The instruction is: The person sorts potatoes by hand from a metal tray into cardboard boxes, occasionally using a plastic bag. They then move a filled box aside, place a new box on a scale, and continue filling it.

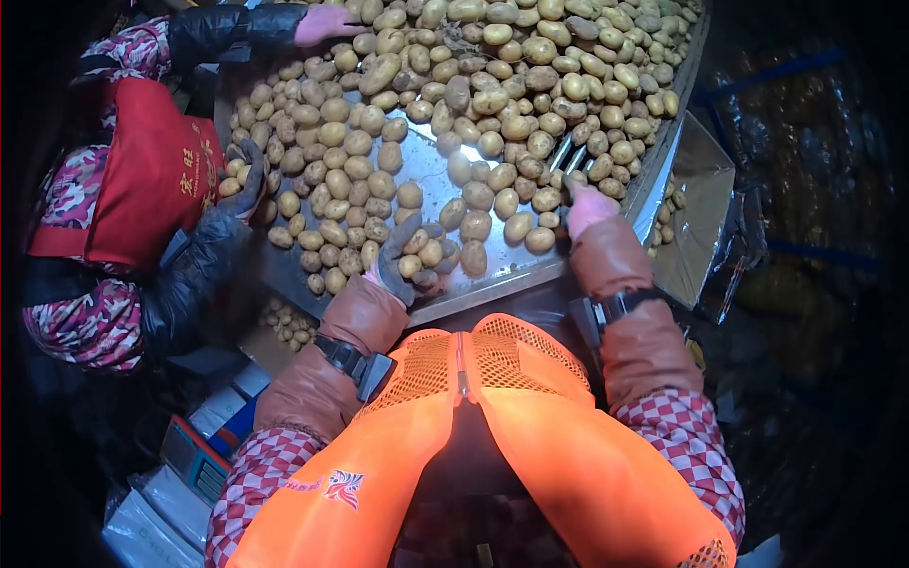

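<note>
My left hand [391,257], in a grey glove, curls around a few potatoes [429,253] just above the near edge of the metal table [426,170]. The glove hides part of them. At the table's right side, my right hand [591,206], in a pink and grey glove, reaches in among the potatoes [546,199] and touches the pile. Its fingers are mostly hidden, so its grip does not show. Loose potatoes [475,225] lie on the metal between my hands.
A large potato heap [540,57] covers the far side. To the left, a co-worker in a red apron [156,175] holds potatoes in one gloved hand [248,180]; the other hand [325,24] touches the heap. An open cardboard box [696,213] stands right; another box with potatoes [287,324] sits lower left.
</note>
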`<move>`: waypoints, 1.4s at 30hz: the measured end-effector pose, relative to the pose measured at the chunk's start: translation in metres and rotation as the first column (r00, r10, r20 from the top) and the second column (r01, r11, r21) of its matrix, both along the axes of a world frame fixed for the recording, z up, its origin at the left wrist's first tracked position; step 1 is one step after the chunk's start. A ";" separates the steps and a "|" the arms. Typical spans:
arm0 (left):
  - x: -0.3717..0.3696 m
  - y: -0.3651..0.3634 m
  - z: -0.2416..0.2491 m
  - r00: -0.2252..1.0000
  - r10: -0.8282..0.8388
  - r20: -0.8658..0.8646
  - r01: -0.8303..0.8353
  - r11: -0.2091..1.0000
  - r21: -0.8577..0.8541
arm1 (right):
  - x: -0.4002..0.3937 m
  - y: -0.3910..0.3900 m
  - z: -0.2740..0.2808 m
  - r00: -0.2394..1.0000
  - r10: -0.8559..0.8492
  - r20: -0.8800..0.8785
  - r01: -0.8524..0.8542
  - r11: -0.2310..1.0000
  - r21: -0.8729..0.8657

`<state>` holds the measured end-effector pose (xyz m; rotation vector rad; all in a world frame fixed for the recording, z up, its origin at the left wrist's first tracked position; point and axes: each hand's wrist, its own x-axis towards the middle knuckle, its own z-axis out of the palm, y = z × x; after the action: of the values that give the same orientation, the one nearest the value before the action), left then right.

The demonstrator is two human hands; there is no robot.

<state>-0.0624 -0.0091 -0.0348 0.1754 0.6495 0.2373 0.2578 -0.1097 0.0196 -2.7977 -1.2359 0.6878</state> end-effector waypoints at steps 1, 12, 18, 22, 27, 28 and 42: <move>0.001 -0.003 -0.011 0.999 0.025 0.037 -0.026 1.000 0.007 | -0.001 0.004 -0.003 0.999 0.025 0.047 -0.024 0.999 -0.022; -0.131 -0.008 0.047 0.735 0.477 -0.482 -0.231 0.845 0.482 | -0.010 0.018 -0.016 0.986 0.092 0.141 -0.063 0.979 -0.196; -0.226 -0.016 0.033 0.237 0.659 -0.714 -0.174 0.752 0.636 | 0.065 -0.020 -0.056 0.547 -0.199 -0.813 0.567 0.803 0.185; -0.228 -0.016 -0.032 0.318 0.758 -0.569 0.267 0.504 0.821 | 0.057 -0.051 -0.009 0.116 -0.092 -0.989 0.943 0.324 0.080; -0.071 -0.007 0.002 0.733 0.633 -0.248 0.502 -0.258 0.825 | 0.025 -0.065 -0.024 0.516 -0.153 -0.843 0.642 0.720 0.262; -0.049 -0.003 -0.011 0.822 0.540 -0.179 0.400 -0.323 0.858 | 0.012 -0.062 -0.026 0.597 -0.153 -0.788 0.575 0.766 0.287; 0.017 -0.020 0.003 0.774 0.105 -0.625 0.572 -0.541 0.616 | -0.027 0.010 -0.056 0.394 -0.094 -0.914 0.500 0.857 0.127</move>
<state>-0.0451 -0.0291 -0.0315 2.4650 0.5506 0.1245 0.2312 -0.1002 -0.0363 -1.7072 -0.4954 1.4118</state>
